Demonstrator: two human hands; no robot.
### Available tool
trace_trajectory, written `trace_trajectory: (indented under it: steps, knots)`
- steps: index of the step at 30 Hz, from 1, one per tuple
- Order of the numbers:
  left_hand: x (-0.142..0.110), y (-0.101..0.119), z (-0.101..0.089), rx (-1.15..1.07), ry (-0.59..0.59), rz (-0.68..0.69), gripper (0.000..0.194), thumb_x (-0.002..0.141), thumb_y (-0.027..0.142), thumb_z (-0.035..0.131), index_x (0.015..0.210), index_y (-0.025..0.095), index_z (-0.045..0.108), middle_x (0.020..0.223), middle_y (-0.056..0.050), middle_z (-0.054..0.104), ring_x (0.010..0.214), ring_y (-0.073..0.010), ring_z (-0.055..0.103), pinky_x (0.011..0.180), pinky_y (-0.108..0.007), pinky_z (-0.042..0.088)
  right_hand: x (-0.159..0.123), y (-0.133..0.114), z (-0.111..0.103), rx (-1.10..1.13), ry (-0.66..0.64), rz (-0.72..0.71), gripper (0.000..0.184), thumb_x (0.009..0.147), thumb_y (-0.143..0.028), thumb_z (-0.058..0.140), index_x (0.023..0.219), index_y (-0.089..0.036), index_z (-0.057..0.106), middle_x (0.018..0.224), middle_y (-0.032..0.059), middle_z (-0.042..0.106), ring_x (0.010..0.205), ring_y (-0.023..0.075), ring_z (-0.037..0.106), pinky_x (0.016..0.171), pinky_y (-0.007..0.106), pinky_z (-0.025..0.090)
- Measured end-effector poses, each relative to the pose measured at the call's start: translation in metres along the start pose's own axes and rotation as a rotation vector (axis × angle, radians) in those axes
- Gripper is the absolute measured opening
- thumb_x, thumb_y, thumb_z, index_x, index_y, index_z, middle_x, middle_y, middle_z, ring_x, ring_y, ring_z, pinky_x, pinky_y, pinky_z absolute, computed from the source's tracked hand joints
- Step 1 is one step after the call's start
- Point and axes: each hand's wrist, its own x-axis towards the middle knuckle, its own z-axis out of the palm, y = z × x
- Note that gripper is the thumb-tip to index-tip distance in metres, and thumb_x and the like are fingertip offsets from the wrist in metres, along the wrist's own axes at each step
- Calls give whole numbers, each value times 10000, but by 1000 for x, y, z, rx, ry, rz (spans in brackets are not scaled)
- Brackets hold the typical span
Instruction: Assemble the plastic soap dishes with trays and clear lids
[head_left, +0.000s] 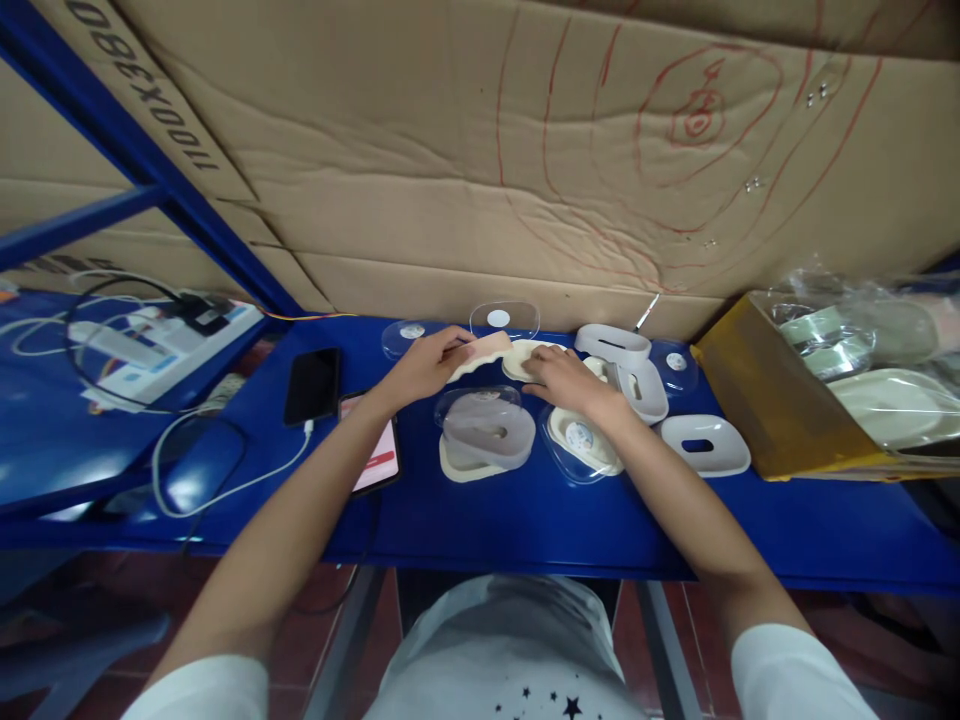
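My left hand [429, 367] is closed on a pinkish-cream tray with a wavy rim [484, 350], held tilted above the blue table. My right hand [561, 376] rests with its fingers over a cream scalloped tray [519, 362]; whether it grips that tray I cannot tell. Below the hands lies a grey oval piece with a slot [491, 432], on top of a cream one. A clear lid with a round sticker [504, 318] stands behind my left hand. Under my right wrist is a cream tray with a sticker [579, 436] on clear plastic.
Grey slotted trays [705, 445] lie to the right, near a yellow-edged box [739, 390] of plastic-wrapped pieces. On the left are a black phone [312, 385], a lit phone [381, 458], a white cable [262, 488] and a power strip [176, 355]. Cardboard [420, 150] backs the table [465, 525].
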Motion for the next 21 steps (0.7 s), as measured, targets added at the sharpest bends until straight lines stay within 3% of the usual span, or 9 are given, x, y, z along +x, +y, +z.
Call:
trace_trajectory:
  steps: [3, 7, 10, 14, 18, 21]
  knots:
    - [6, 4, 16, -145, -12, 20, 383, 1015, 541, 585, 1164, 199, 675, 974, -57, 765, 830, -204, 707, 736, -303, 527, -2, 3, -5, 24, 6, 20, 273, 1091, -352, 662, 1274, -159, 725, 1391, 187, 728, 1355, 345, 658, 1093, 440, 477]
    - [17, 12, 33, -313, 2, 50, 436, 1050, 607, 530, 1237, 218, 596, 983, -51, 760, 853, -207, 733, 747, -315, 574, -9, 2, -17, 75, 87, 103, 511, 1079, -477, 666, 1473, -159, 592, 1432, 194, 729, 1273, 358, 718, 1016, 422, 536]
    - [28, 22, 46, -379, 21, 101, 393, 1088, 553, 463, 1308, 236, 538, 1233, -94, 759, 1094, -235, 753, 947, -394, 612, -14, 3, -29, 95, 191, 211, 672, 1096, -474, 602, 1645, -142, 402, 1515, 241, 673, 1311, 409, 704, 1036, 488, 546]
    - [39, 37, 60, -334, -20, 192, 332, 1054, 362, 522, 1357, 228, 552, 1477, -135, 671, 1415, -278, 638, 1225, -497, 480, -23, 16, -47, 117, 328, 443, 816, 1059, -425, 589, 1743, -143, 243, 1580, 248, 627, 1347, 453, 681, 1083, 580, 543]
    - [32, 47, 64, -180, -75, 218, 481, 1045, 269, 513, 1523, 226, 505, 1618, -151, 582, 1531, -301, 542, 1285, -538, 410, -39, 35, -67, 67, 331, 604, 738, 1056, -397, 517, 1731, -181, 310, 1604, 234, 611, 1333, 470, 678, 1062, 643, 550]
    - [16, 51, 62, -29, -94, 194, 553, 1053, 277, 497, 1603, 227, 459, 1669, -158, 535, 1559, -341, 499, 1276, -601, 391, -50, 39, -78, 22, 316, 617, 625, 1082, -381, 452, 1678, -194, 427, 1562, 242, 641, 1311, 462, 683, 1038, 639, 559]
